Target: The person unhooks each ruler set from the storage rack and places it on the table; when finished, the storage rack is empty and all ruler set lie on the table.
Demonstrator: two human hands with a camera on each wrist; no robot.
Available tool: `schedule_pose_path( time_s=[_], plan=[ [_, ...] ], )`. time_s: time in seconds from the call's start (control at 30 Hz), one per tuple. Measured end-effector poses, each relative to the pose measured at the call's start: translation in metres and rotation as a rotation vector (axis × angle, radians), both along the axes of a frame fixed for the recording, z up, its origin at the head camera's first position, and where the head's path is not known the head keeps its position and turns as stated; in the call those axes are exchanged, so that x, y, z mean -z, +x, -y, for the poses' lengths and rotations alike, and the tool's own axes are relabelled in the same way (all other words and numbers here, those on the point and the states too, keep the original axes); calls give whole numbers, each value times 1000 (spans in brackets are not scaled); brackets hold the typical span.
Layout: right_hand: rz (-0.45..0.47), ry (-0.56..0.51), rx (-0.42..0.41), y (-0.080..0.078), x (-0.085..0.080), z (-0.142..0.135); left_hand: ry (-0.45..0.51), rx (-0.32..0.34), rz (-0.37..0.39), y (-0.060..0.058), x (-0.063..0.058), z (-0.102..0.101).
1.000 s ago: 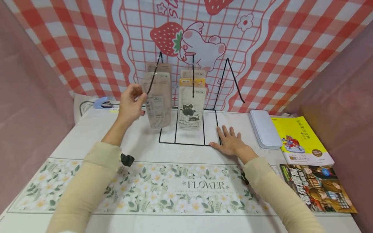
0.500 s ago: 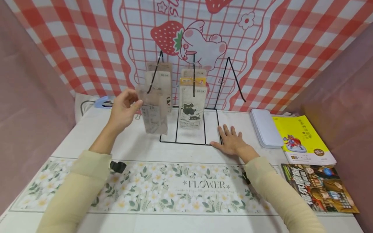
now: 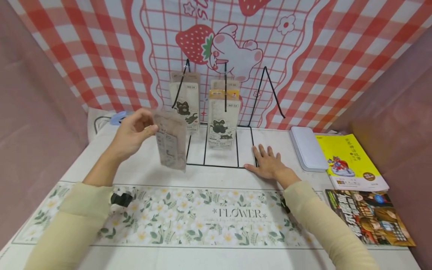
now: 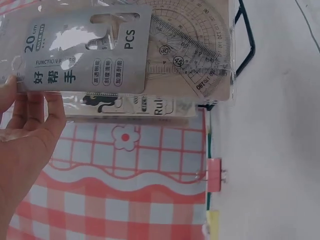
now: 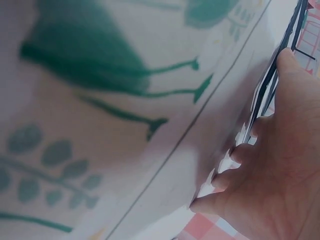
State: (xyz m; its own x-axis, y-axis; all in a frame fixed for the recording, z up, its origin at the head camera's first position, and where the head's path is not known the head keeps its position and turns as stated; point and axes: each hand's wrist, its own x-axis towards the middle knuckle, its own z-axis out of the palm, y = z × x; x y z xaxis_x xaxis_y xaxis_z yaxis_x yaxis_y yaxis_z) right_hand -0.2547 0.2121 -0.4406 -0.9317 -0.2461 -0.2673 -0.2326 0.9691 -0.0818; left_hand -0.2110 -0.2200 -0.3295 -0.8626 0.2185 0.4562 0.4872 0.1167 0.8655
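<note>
My left hand [image 3: 133, 131] pinches the edge of a ruler set in a clear packet [image 3: 170, 142], held in the air left of a black wire display rack [image 3: 221, 165]. The left wrist view shows its grey label [image 4: 90, 50] and a clear protractor [image 4: 200, 30]. On the rack's left hook hangs a cat-print ruler set [image 3: 185, 99]; several similar packets [image 3: 223, 123] hang on the middle hook. The right hook [image 3: 270, 86] bears nothing. My right hand [image 3: 268, 165] lies flat with fingers spread on the rack's right base corner, its thumb touching the black wire [image 5: 270, 75].
A pale pencil case [image 3: 308, 150], a yellow book [image 3: 349, 161] and a dark comic-style book [image 3: 369, 217] lie at the right. At the back left sits a blue object [image 3: 118, 118]. A pink binder clip [image 4: 214, 175] shows in the left wrist view. A flower-print strip [image 3: 162, 217] crosses the front.
The ruler set came off the left hook and moved left and toward me with my left hand, uncovering the cat-print packet behind. My right hand stayed in place.
</note>
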Motion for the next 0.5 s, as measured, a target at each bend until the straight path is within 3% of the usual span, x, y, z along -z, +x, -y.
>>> schedule_pose_path(
  time_s=[0.13,0.23,0.4,0.5],
  plan=[
    [4,-6,11,0,2,-1,-91,-10,19,4,-4,13],
    [12,-7,13,0,3,-1,-227,-43,58,4,-2,34],
    [12,-13,9,0,4,-1,-435,-138,211,5,13,84],
    [3,-8,7,0,4,0,-519,-148,311,8,26,119]
  ],
)
